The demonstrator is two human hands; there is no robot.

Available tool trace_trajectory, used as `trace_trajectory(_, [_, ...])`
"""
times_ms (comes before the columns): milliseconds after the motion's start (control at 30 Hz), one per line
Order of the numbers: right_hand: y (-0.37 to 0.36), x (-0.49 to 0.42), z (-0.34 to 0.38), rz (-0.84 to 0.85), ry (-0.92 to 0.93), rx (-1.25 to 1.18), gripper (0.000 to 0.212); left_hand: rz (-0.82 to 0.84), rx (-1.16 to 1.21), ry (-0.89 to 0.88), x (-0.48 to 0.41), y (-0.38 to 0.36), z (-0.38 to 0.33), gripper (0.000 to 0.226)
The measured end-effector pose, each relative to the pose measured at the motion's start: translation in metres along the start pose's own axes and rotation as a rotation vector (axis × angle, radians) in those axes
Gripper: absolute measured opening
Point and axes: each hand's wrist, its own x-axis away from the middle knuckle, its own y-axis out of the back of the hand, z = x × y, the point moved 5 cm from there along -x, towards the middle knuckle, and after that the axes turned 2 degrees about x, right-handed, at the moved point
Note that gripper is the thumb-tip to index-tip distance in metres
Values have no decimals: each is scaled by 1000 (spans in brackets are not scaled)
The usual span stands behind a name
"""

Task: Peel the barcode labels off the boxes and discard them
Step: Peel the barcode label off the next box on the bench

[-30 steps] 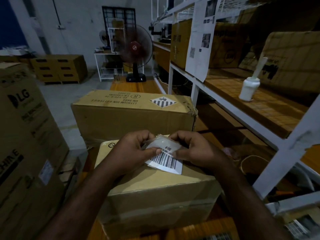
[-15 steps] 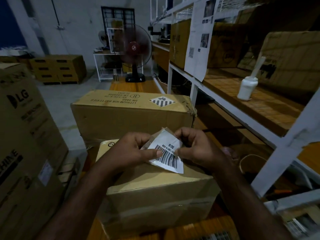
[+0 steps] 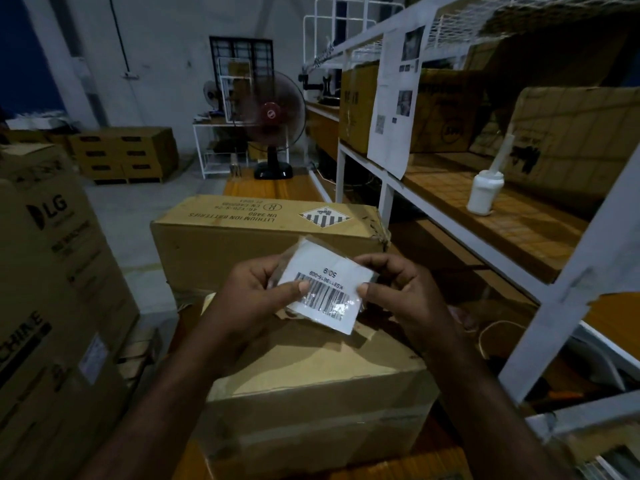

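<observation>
I hold the barcode label (image 3: 323,292) between both hands above the near box (image 3: 311,379): my left hand (image 3: 256,299) pinches its left edge between thumb and fingers (image 3: 266,271), and my right hand (image 3: 398,292) pinches its right edge the same way. The label reads upside down to me: "50|9" and a code beginning "KS9", the rest too small to be sure of, with black bars under glossy tape. Behind it, the far box (image 3: 263,233) is printed "LITHIUM ION BATTERIES", "UN 3480", beside a striped hazard diamond (image 3: 325,216). On my left, the big carton (image 3: 52,271) shows the "LG" logo and letters ending "CHINE". A white bottle (image 3: 485,195) stands on the shelf (image 3: 502,220) to my right, and a fan (image 3: 273,116) stands further back. Half a second ago the label's lower edge was still down against the near box top; now it is raised higher and flatter toward me, with only its lower corner close to the cardboard, and I cannot tell whether it still touches.
</observation>
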Motion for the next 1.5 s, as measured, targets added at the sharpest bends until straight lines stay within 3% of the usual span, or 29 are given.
trace_trajectory(167, [4,-1,-3,-53,3,-2,20,-29,65,12,2,-1,-2,17])
trace_trajectory(367, [5,-2,-9,-91,-35,83,21,-87,87,108,-2,8,1,13])
trace_trajectory(433, [0,-1,-11,-95,-4,258,14,-154,104,131,-7,19,6,15])
trace_trajectory(567, [-33,9,-8,173,136,914,5,-236,120,95,-16,33,13,16])
trace_trajectory(767, [-42,-7,-2,259,-64,993,22,-162,-24,115,-27,26,26,16])
trace_trajectory(967, [-72,-46,2,196,-23,1253,26,-207,-42,133,-40,36,38,14])
trace_trajectory(1167, [-47,12,0,198,-87,1193,28,-219,-190,91,-47,42,48,28])
trace_trajectory(1333, [-40,-26,1,-15,-112,1220,29,-216,-182,81,-50,41,47,19])
trace_trajectory(1500, [-86,-4,-1,120,33,1221,22,-269,-248,71,-48,41,43,21])
